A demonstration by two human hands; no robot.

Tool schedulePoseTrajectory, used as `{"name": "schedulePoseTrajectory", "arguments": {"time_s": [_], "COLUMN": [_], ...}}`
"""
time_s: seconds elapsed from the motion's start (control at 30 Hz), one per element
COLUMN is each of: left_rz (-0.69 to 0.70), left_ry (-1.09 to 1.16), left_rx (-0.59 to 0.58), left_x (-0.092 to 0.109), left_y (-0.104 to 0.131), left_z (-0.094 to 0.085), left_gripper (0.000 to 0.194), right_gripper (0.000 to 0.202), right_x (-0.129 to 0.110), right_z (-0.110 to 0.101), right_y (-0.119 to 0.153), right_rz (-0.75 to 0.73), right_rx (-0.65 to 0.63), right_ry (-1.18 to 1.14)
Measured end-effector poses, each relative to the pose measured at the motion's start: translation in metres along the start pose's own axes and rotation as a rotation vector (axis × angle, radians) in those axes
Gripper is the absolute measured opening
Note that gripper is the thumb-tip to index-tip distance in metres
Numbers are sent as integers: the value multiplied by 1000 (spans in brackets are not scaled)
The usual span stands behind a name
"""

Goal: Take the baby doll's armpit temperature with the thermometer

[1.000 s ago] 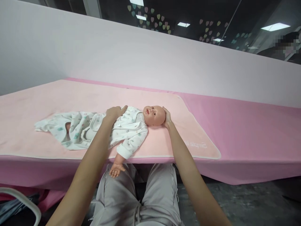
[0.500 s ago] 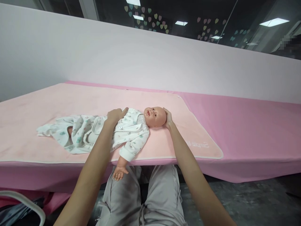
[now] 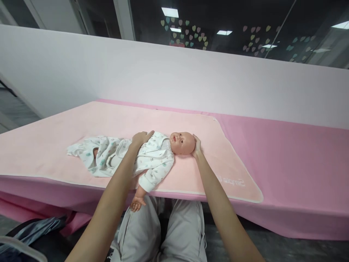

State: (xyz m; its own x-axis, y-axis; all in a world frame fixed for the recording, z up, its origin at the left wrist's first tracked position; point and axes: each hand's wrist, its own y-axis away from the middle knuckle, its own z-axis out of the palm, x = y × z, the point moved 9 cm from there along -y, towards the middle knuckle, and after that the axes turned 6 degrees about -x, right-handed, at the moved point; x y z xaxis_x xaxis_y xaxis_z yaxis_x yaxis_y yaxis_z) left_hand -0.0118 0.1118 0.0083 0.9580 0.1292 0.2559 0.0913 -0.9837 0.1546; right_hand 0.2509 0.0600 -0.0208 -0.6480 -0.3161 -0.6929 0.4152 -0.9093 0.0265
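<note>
A baby doll (image 3: 182, 143) lies on its back on a peach mat (image 3: 89, 120), its head to the right. White printed clothes (image 3: 156, 154) cover its body, and the trouser legs stretch out to the left. My left hand (image 3: 141, 138) holds the doll's torso at its far side, thumb pointing toward the chest. Around the crown of the head curves my right hand (image 3: 197, 145), its fingers partly hidden behind it. One doll hand (image 3: 137, 203) hangs over the near table edge, above my knees.
A pink cover (image 3: 294, 163) extends right of the mat. Behind the table runs a white partition (image 3: 174, 80), with dark glass bearing heart stickers above it. Dark cloth (image 3: 38, 231) and a pale curved rail (image 3: 21, 247) are at lower left.
My view has turned a little to the left, so everything sits slightly farther right and lower. Both hands keep their places on the doll, which looks unmoved on the mat.
</note>
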Motion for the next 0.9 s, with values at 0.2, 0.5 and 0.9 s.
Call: {"name": "schedulePoseTrajectory", "arguments": {"time_s": [0.2, 0.5, 0.9], "left_rz": [1, 20, 71], "left_ry": [3, 0, -20], "left_rx": [17, 24, 19], "left_x": [1, 3, 6], "left_y": [2, 7, 4], "left_z": [-2, -2, -2], "left_gripper": [79, 79, 79], "right_gripper": [52, 40, 22], "right_x": [-2, -15, -67], "right_z": [-6, -22, -2], "right_y": [1, 3, 12], "right_rz": [-58, -169, -590], "right_rx": [42, 187, 234], "right_ry": [12, 75, 561]}}
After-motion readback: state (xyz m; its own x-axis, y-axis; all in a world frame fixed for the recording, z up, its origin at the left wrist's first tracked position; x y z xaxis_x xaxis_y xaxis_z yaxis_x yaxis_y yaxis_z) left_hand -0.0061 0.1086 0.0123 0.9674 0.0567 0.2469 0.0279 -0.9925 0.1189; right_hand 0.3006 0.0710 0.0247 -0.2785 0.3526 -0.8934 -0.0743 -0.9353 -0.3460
